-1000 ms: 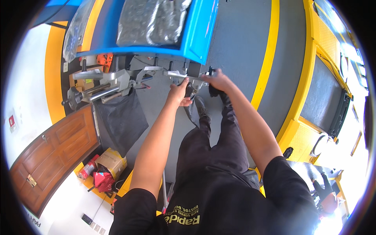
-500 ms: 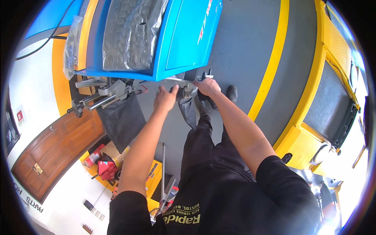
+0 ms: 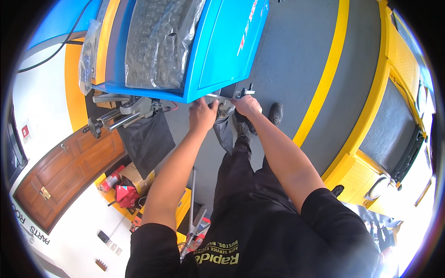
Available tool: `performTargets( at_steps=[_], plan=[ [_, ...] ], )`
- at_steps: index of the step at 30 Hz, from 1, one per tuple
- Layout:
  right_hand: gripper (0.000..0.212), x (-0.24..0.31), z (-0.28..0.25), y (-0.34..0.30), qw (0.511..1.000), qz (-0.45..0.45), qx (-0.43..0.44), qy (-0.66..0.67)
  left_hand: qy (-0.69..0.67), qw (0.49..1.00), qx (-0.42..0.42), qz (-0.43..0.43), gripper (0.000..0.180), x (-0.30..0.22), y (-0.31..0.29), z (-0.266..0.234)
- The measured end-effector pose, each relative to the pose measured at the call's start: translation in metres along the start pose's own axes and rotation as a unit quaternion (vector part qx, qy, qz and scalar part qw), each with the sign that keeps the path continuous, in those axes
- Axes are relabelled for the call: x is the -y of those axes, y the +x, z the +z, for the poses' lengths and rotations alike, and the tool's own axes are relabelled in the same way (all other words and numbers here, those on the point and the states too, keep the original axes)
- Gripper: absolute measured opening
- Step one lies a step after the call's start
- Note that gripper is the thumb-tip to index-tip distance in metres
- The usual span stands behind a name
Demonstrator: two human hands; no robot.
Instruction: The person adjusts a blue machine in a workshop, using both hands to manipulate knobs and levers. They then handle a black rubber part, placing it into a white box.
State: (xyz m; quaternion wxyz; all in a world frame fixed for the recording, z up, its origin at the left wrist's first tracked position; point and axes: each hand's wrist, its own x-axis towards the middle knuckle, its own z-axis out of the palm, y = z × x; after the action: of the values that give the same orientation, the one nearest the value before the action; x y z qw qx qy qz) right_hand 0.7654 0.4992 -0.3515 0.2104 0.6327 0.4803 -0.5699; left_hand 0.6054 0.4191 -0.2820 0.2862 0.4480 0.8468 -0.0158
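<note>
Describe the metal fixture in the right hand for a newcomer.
Find the big blue cabinet, then its lowest corner in view. Just right of that is the silver fixture. The right hand grips it; the railed fixture farther left is untouched.

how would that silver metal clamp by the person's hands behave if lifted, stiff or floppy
The silver metal clamp would probably stay stiff, given its bright, straight-edged metal parts. It may feel heavy for its size, since it looks largely metal. The dark flap below it looks thin and creased, so would likely flop.
</note>
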Motion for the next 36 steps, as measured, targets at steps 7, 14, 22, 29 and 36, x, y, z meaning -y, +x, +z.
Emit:
performTargets(
  at_steps=[7, 14, 22, 29, 36],
  plan=[
    [0.072, 0.002, -0.002, 0.0, 0.999, -0.008, 0.005, -0.031, 0.143, 0.985, 0.092, -0.039, 0.063, -0.006, -0.01, 0.025],
    [0.071, 0.003, -0.002, 0.002, 0.999, -0.001, 0.005, -0.035, 0.047, 0.986, 0.045, 0.151, 0.04, -0.019, -0.034, -0.002],
    [0.071, 0.005, -0.003, 0.0, 0.999, 0.007, 0.005, -0.041, 0.275, 0.945, 0.119, 0.132, 0.041, -0.016, -0.015, -0.002],
    [0.07, 0.008, -0.002, 0.006, 0.999, 0.009, 0.015, -0.038, 0.122, 0.991, 0.037, 0.029, 0.049, -0.006, -0.003, -0.009],
    [0.07, 0.008, -0.005, 0.005, 0.999, 0.012, 0.023, -0.032, 0.24, 0.955, 0.06, 0.164, 0.046, -0.011, -0.03, 0.022]
  ],
)
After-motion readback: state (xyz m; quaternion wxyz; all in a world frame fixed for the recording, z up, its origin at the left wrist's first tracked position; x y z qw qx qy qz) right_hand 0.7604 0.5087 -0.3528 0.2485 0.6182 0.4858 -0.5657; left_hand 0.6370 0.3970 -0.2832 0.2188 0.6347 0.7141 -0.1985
